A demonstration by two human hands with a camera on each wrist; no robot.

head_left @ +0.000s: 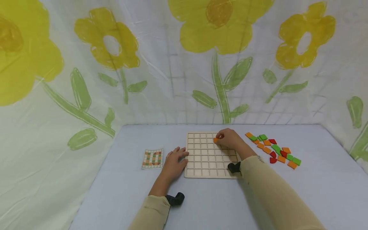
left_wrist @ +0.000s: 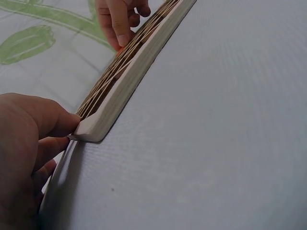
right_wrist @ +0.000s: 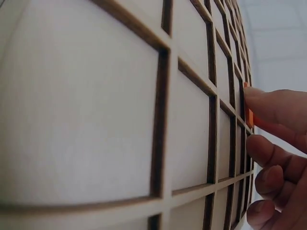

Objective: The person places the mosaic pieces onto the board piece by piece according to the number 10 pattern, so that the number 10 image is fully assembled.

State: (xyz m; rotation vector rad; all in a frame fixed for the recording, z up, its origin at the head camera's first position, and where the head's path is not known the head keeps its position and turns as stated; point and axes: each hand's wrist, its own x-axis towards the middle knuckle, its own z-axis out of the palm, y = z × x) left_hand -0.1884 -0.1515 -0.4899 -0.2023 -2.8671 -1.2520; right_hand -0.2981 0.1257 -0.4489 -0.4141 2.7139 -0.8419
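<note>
A pale wooden grid board (head_left: 200, 157) lies flat on the table. My right hand (head_left: 229, 139) reaches over its far part and pinches an orange square tile (head_left: 215, 140) between thumb and fingers. In the right wrist view that orange tile (right_wrist: 249, 111) stands tilted at the grid's dividers; whether it sits inside a cell cannot be told. At the board's left edge is my left hand (head_left: 173, 162), its fingers extended and touching the rim. The left wrist view shows the left thumb (left_wrist: 60, 120) against the rim near a corner, with the other fingers partly hidden.
Right of the board lie scattered orange square tiles (head_left: 266, 150), green tiles (head_left: 276, 148) and red rounded pieces (head_left: 273, 160), some overlapping. A small card (head_left: 152, 158) with a coloured grid pattern lies left of the left hand. Behind the table hangs a flowered cloth (head_left: 158, 95).
</note>
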